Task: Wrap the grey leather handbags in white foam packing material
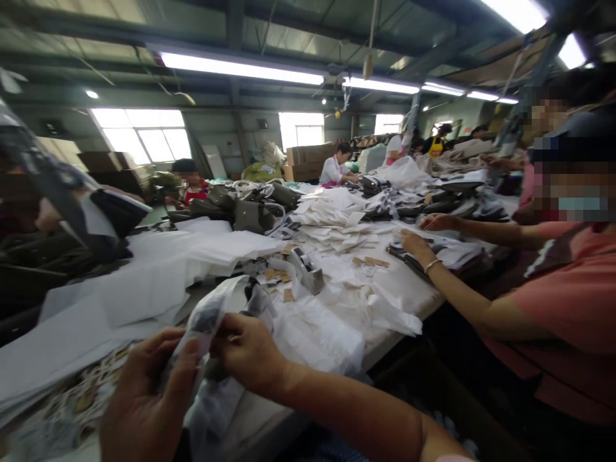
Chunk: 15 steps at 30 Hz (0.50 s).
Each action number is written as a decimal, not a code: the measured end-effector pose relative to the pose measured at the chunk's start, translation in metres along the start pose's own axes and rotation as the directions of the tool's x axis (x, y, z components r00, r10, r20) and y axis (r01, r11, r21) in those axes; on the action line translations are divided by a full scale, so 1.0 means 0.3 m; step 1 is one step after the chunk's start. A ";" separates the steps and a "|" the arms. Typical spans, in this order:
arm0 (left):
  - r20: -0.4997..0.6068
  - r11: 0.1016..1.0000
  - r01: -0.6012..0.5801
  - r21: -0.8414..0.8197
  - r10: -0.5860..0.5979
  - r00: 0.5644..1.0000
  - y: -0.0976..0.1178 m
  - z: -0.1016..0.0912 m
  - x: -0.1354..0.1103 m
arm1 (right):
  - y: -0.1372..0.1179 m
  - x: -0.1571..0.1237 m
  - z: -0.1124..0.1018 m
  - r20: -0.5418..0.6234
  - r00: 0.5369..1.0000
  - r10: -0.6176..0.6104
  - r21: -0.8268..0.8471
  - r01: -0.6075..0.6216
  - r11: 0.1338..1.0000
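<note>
My left hand (144,398) and my right hand (248,351) are both closed on a clear plastic bag (212,321) with something dark inside, held low in front of me above the near edge of the long work table (409,289). My left fingers pinch the bag's left side. My right thumb and fingers grip its right side. What the dark thing in the bag is cannot be made out.
White tissue sheets (158,276) cover the table to the left. A tape dispenser (305,266) stands just beyond the bag, with brown tags (370,262) and paper piles (332,221) behind. A person in a pink shirt (553,308) works at my right, hands on the table. Others sit farther back.
</note>
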<state>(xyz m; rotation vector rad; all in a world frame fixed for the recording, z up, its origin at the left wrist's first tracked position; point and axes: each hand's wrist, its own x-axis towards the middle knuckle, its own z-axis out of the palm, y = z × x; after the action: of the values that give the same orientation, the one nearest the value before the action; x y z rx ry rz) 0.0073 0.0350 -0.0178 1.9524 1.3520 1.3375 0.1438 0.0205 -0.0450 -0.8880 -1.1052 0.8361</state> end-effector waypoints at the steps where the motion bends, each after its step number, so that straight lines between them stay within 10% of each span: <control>1: 0.009 1.000 0.015 -0.011 -0.015 1.000 0.012 -0.001 -0.004 | -0.006 0.000 0.006 -0.013 1.000 0.010 0.020 -0.010 1.000; 9: 0.098 0.951 0.086 -0.296 -0.059 0.993 0.010 0.007 0.007 | -0.038 0.018 0.015 -0.014 0.998 0.061 -0.088 -0.062 0.994; 12: 0.082 0.949 0.073 -0.306 -0.050 0.995 0.015 -0.001 0.015 | -0.091 0.003 -0.009 0.131 0.968 0.212 0.141 -0.230 0.963; 15: 0.031 0.970 0.009 -0.243 -0.001 1.000 0.028 -0.002 0.014 | -0.137 -0.014 -0.021 0.317 0.889 0.331 0.474 -0.451 0.756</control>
<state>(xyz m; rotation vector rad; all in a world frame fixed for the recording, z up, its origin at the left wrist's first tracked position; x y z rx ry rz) 0.0111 0.0350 -0.0093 1.7960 1.1192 1.3930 0.1537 -0.0013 -0.0106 -0.5582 -0.7949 1.5440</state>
